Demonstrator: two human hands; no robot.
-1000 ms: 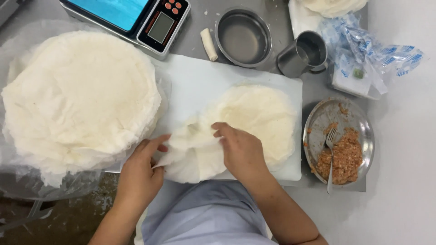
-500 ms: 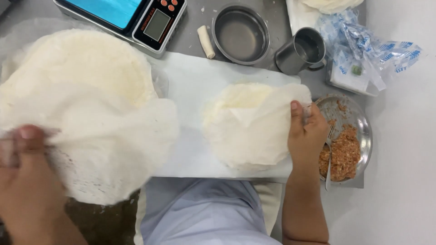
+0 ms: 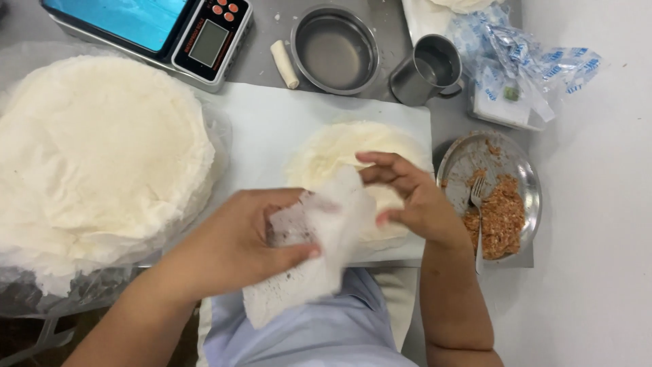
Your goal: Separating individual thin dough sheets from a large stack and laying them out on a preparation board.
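Half a second before the hands were far apart, but now the left hand (image 3: 241, 248) and the right hand (image 3: 407, 197) both pinched one thin lacy wrapper sheet (image 3: 312, 261) — lifted above the wrapper (image 3: 343, 153) on the white board (image 3: 261, 126) — so separating went on.

Left hand (image 3: 234, 245) at lower centre of frame, forearm entering from lower left, palm turned toward right of frame, thumb and fingers pinched shut. Right hand (image 3: 407, 197) right of centre, forearm rising straight from bottom edge, wrist bent inward, fingers curled toward left hand, fingertips pinched. Hands close together, not touching.
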